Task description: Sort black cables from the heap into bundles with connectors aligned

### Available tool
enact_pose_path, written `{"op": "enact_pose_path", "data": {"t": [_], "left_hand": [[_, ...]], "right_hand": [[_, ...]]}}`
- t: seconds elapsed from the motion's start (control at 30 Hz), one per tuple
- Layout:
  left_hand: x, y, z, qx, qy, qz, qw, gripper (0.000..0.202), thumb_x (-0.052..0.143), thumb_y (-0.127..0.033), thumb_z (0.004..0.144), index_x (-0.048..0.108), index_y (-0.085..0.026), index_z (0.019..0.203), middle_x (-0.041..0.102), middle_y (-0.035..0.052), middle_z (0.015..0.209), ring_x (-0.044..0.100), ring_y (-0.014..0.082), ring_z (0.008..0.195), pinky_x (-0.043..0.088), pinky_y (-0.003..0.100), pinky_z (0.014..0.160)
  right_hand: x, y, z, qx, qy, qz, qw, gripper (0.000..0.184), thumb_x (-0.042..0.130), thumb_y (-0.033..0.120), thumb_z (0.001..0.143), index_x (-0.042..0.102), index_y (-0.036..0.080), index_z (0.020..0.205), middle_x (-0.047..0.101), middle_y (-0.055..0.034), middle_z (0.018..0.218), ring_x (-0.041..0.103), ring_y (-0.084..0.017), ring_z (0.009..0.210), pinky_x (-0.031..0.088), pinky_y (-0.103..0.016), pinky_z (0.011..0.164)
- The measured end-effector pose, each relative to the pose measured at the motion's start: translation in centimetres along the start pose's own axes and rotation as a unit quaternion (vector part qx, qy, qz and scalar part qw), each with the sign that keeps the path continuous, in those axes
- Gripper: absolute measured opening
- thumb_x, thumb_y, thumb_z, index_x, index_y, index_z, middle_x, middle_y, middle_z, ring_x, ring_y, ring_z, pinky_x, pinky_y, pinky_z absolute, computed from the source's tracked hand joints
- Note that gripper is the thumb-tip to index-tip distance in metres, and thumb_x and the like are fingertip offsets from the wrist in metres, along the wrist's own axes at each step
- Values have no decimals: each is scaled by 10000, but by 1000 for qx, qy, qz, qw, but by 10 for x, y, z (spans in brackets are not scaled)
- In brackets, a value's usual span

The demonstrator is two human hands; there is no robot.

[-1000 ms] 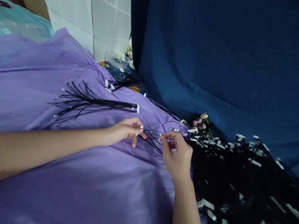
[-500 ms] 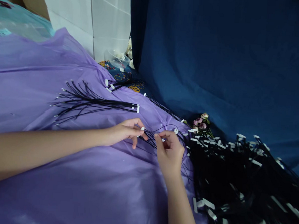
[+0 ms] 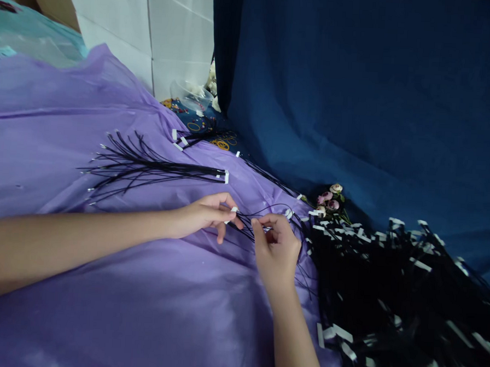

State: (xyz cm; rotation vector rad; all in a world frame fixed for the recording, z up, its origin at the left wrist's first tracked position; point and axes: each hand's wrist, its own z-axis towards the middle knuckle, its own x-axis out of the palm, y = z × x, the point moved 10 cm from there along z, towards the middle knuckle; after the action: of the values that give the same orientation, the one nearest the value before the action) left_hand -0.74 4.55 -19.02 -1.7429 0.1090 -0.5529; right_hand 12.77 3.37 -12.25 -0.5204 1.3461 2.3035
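Note:
My left hand (image 3: 210,215) pinches the white connector end of a black wire harness (image 3: 246,232) between thumb and fingers. The thin black wires run rightward from it. Just to the right, my right hand (image 3: 278,245) is closed, thumb and fingertips together at those wires; what exactly sits in its pinch is partly hidden. Beyond my left hand, a bundle of wire harnesses (image 3: 167,170) lies flat, its white connectors at the right and loose wire ends fanned to the left.
A big heap of black harnesses (image 3: 387,284) with white connectors fills the right side. Small artificial roses (image 3: 329,200) stand behind it. Purple sheeting (image 3: 148,304) covers the work surface. A clear plastic bowl (image 3: 192,96) and yellow rubber bands (image 3: 220,144) lie at the back, beside a blue curtain (image 3: 356,101).
My right hand has shifted very slightly left along the wires. My left hand keeps its hold on the connector end; the rest looks the same.

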Motion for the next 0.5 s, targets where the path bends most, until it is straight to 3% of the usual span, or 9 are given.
{"op": "enact_pose_path", "data": {"t": [0.23, 0.5], "left_hand": [[-1, 3, 1, 3, 8, -12, 1000, 172, 585, -259, 852, 438, -168, 860, 713, 57, 876, 609, 111, 468, 429, 263, 534], [-3, 6, 5, 14, 34, -44, 998, 191, 613, -288, 835, 458, -178, 861, 730, 76, 882, 613, 121, 470, 476, 276, 514]], "right_hand": [[0, 0, 1, -12, -6, -2, 1000, 121, 601, 290, 856, 593, 173, 826, 631, 18, 697, 444, -72, 446, 379, -203, 467], [2, 28, -5, -179, -15, -95, 979, 34, 560, 181, 891, 593, 181, 881, 670, -8, 750, 603, -106, 607, 470, -205, 611]]}}
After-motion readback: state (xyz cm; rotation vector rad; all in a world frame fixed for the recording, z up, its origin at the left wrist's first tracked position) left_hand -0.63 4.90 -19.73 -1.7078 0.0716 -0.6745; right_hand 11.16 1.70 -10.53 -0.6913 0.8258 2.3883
